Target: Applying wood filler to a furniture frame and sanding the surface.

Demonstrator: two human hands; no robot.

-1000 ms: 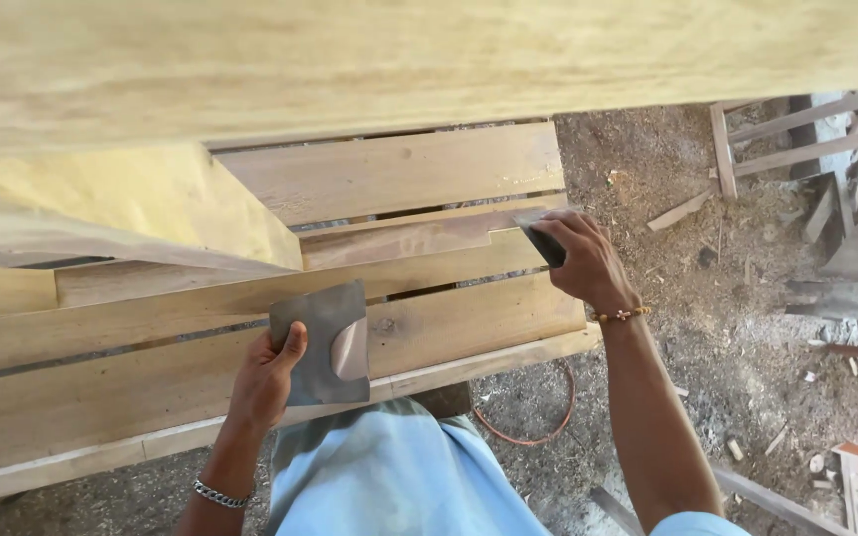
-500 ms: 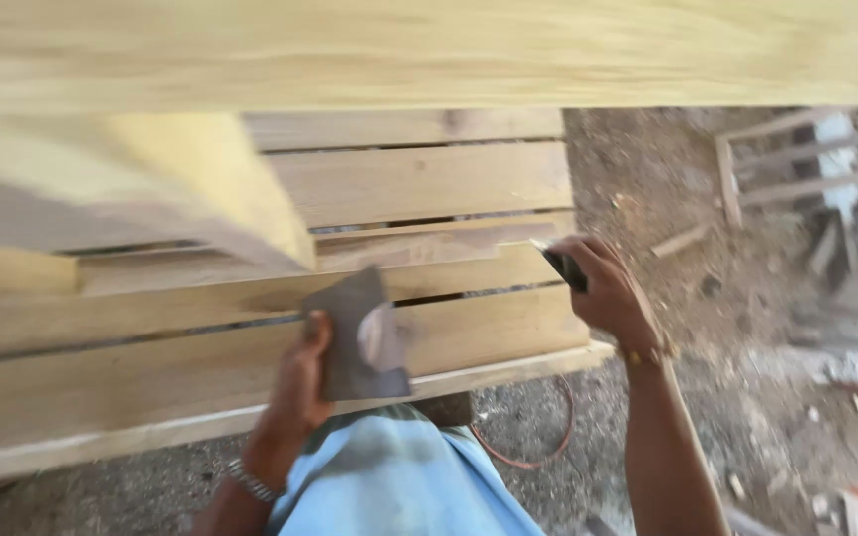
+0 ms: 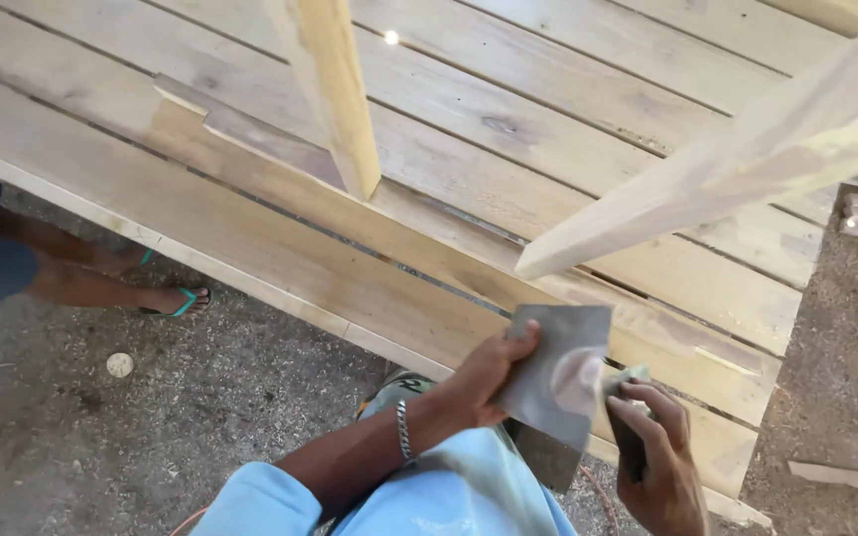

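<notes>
Left hand (image 3: 484, 372) grips a grey flat sheet (image 3: 558, 372), looks like a metal plate or a stiff sanding sheet, thumb over its left edge near the top, fingers hidden behind it. Sheet is tilted, held just above the near edge of the wooden platform (image 3: 280, 248), with a paler worn oval patch on its face. Right hand (image 3: 652, 452) is closed around a small dark tool (image 3: 628, 442), its upper end touching or nearly touching the right edge of the sheet; cannot tell what the tool is, mostly hidden by the fingers. Silver chain bracelet (image 3: 403, 432) sits on the left wrist. Light blue shirt (image 3: 429, 491) fills the bottom centre, below both forearms. Platform is made of long planks running diagonally from upper left to lower right, narrow gaps between them, one plank with a stepped notch cut near upper left. Pale wooden post (image 3: 335, 94) rises from the planks in the upper middle. Second pale wooden beam (image 3: 737, 164) crosses diagonally at the right, above the sheet, out of focus. Another person's bare legs and a foot in a green-strapped sandal (image 3: 173, 300) stand on the dirt ground (image 3: 101, 427) at left, just beside the platform edge. Small round pale disc (image 3: 120, 364) lies on the ground, near that foot. Loose wood scrap (image 3: 831, 471) lies on the ground at far right.
</notes>
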